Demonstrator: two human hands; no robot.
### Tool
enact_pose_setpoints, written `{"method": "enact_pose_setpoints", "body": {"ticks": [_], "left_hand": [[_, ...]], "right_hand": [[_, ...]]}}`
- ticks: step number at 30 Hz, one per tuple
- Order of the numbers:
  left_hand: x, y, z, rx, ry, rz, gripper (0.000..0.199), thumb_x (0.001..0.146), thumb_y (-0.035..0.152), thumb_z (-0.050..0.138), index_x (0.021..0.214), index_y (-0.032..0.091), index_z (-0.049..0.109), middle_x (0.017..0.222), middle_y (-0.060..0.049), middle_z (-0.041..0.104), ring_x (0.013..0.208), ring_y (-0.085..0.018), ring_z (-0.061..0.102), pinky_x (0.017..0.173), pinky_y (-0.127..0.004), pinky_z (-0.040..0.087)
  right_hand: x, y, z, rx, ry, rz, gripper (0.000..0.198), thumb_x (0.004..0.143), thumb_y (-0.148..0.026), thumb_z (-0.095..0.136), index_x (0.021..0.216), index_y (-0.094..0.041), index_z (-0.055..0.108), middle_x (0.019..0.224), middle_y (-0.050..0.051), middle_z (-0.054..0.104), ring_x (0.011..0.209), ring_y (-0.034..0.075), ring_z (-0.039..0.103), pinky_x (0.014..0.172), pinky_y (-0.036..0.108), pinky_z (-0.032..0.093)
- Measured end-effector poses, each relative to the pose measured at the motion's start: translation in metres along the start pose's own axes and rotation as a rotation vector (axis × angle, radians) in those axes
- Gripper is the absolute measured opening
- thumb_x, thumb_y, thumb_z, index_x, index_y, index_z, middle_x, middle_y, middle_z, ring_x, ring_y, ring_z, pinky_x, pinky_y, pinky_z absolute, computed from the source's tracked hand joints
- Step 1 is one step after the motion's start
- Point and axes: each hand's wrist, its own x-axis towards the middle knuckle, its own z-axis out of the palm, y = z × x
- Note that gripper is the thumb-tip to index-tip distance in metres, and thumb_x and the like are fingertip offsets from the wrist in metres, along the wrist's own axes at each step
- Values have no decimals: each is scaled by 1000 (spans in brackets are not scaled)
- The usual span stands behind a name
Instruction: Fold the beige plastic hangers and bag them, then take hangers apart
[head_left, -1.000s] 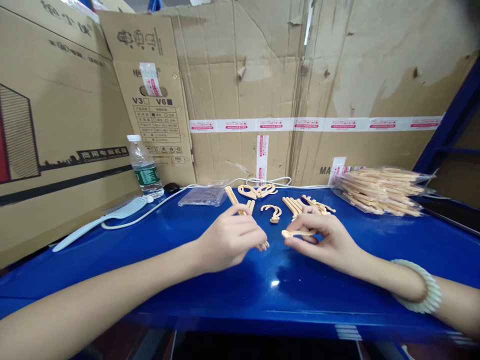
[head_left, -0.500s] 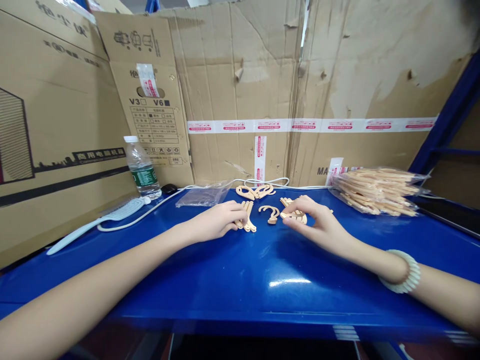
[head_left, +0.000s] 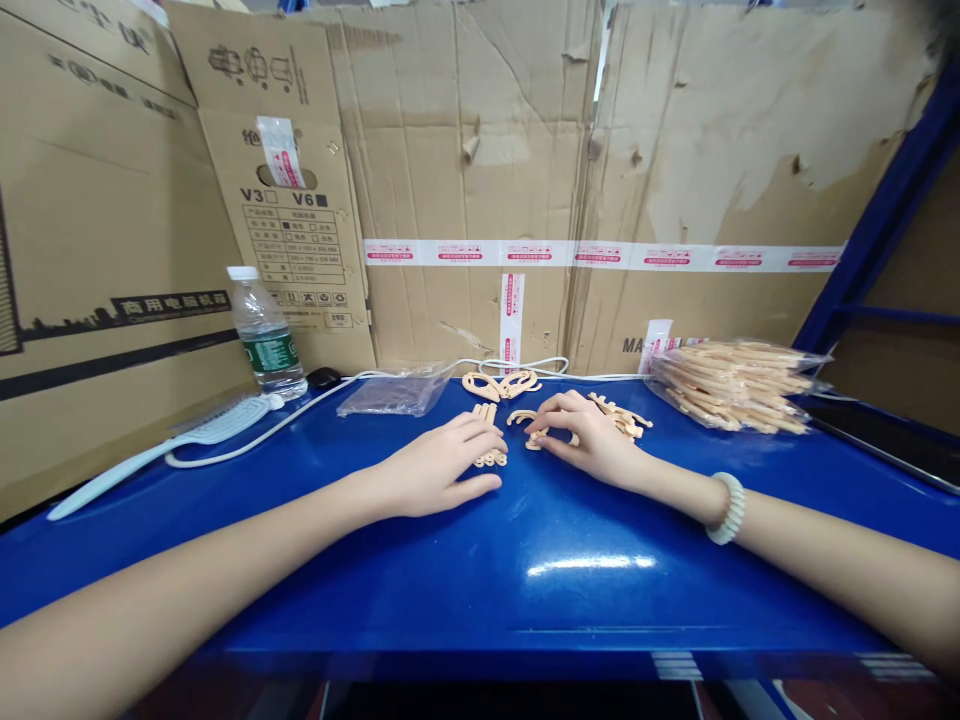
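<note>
My left hand (head_left: 442,462) lies low over a row of beige hanger arms (head_left: 491,461), its fingers stretched across them and its thumb held apart. Part of the row is hidden beneath those fingers. To the right, my right hand (head_left: 589,437) has its fingertips and thumb closed at the base of a beige hanger hook (head_left: 519,416) on the table. Its fingers partly cover the hook. More loose beige hanger pieces (head_left: 622,415) lie just beyond my right hand. Behind the row, a pair of curved beige hanger pieces (head_left: 501,385) rests near the back.
A clear bag of beige hanger parts (head_left: 739,385) lies at the back right of the blue table (head_left: 450,590). An empty plastic bag (head_left: 394,392), a water bottle (head_left: 266,340), a pale blue hairbrush (head_left: 172,445) and a white cable (head_left: 247,457) lie left. Cardboard (head_left: 465,190) walls the back.
My right hand has moved left from the loose pieces to the hook. My left hand has flattened over the row, its thumb spreading outward. The camera view has shifted slightly.
</note>
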Motion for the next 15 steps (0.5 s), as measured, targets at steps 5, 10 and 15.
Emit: {"method": "enact_pose_setpoints", "body": {"ticks": [5, 10, 15], "left_hand": [[-6, 13, 6, -28, -112, -127, 59, 93, 55, 44, 142, 22, 42, 151, -14, 39, 142, -34, 29, 113, -54, 24], [-11, 14, 9, -87, -172, -143, 67, 92, 59, 44, 146, 21, 36, 153, -15, 32, 143, -35, 25, 115, -53, 20], [-9, 11, 6, -104, -225, -141, 71, 92, 59, 42, 148, 17, 32, 155, -17, 25, 145, -33, 20, 116, -50, 18]], "right_hand": [[3, 2, -16, 65, -22, 46, 25, 91, -31, 59, 112, -20, 66, 98, 8, 64, 94, 21, 57, 84, 38, 47], [-6, 17, -53, 42, -185, 35, 27, 92, -35, 55, 107, -16, 66, 91, 7, 65, 79, 17, 60, 73, 32, 49], [-13, 25, -72, -73, -282, 12, 24, 94, -33, 52, 98, -16, 69, 94, 9, 66, 87, 21, 61, 78, 36, 49]]}}
